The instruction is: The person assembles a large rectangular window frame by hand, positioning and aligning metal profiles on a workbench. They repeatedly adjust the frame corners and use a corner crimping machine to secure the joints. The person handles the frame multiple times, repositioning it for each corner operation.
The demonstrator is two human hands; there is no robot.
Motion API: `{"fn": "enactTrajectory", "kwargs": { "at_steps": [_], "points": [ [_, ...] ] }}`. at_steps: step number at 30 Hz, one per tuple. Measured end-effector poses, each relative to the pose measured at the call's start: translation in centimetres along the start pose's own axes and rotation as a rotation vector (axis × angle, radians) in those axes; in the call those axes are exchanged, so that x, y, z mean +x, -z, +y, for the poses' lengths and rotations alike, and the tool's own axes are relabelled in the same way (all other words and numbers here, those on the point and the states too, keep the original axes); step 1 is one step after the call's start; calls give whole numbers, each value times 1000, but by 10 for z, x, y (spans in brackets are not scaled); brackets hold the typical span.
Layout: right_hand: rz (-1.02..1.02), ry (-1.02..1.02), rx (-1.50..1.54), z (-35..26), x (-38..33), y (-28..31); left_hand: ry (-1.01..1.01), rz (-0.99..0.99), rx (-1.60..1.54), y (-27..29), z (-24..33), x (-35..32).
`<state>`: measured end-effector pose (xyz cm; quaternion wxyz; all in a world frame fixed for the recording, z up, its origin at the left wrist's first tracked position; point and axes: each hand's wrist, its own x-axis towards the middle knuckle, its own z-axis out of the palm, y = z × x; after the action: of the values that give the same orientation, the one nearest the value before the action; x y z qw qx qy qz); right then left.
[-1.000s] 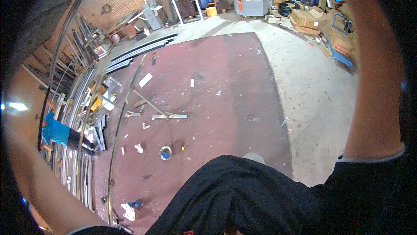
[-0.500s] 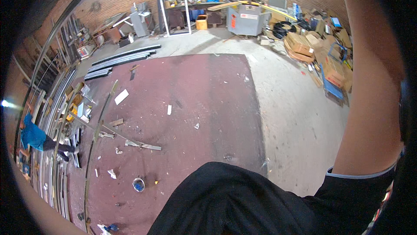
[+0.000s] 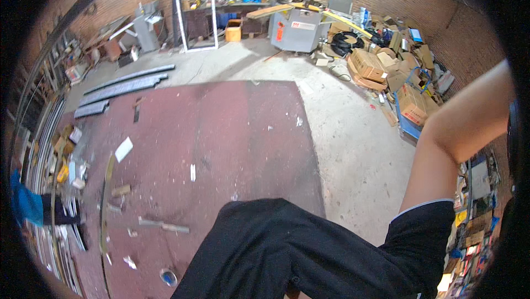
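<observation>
My right arm comes out of a black sleeve at the lower right. It bends at the elbow, and the forearm runs up past the right rim, so my right hand is out of sight. Neither my left hand nor my left forearm shows. Black clothing fills the lower middle. Ahead lies a dark red floor covering, with a round container holding something blue at its near left. A flat white piece and a short metal bar lie on it.
A person in blue is at the left rim beside long metal profiles. More profiles lie at the far left. Behind stand a white frame and a grey cabinet. Cardboard boxes pile up at right.
The view has swung right, so the floor and the person in blue sit further left. My right arm now bends at the elbow. The forearm at the lower left has left the picture.
</observation>
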<state>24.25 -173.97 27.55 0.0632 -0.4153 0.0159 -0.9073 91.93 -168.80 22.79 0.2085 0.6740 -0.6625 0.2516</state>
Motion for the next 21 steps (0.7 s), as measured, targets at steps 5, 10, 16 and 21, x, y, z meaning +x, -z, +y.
{"fn": "enactTrajectory", "kwargs": {
  "at_steps": [5,10,16,21],
  "points": [
    [175,111,-36,74,-6,27,-217,100,-56,-81,6,204],
    [322,244,10,156,-27,71,-354,204,-88,-165,25,386],
    [387,468,19,275,-48,134,-259,-83,-216,-370,15,483],
    [567,602,33,402,-50,142,-104,-351,-97,-543,15,539]
  ]
}}
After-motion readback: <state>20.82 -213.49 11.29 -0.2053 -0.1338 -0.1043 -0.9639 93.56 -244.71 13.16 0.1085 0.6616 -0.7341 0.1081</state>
